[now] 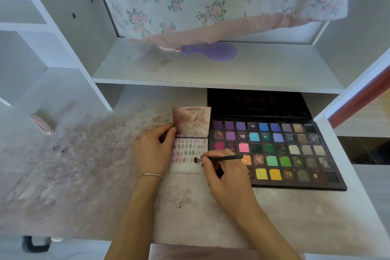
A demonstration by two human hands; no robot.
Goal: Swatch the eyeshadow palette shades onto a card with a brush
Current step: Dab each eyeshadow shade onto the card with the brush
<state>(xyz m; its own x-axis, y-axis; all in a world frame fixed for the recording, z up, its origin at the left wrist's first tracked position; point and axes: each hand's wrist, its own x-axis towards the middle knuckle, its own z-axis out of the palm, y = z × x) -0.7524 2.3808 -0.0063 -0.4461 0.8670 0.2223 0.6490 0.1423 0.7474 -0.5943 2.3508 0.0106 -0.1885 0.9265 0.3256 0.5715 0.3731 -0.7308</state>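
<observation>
Your right hand (226,172) pinches the brush (219,158), thumb and fingers curled on its handle, bristles touching the card (188,154) at its lower right. Your left hand (152,151) pinches the card's left edge. Eyeshadow palette (272,150) lies open just beside the card, toward the counter's (84,175) right edge

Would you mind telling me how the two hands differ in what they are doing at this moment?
The left hand holds the left edge of the swatch card, steadying it; the right hand pinches a thin black brush, its tip on the card. The left wrist wears a bracelet; the right wrist is bare. The right hand partly covers the eyeshadow palette; the left lies clear of it. Both rest low over the desk.
</observation>
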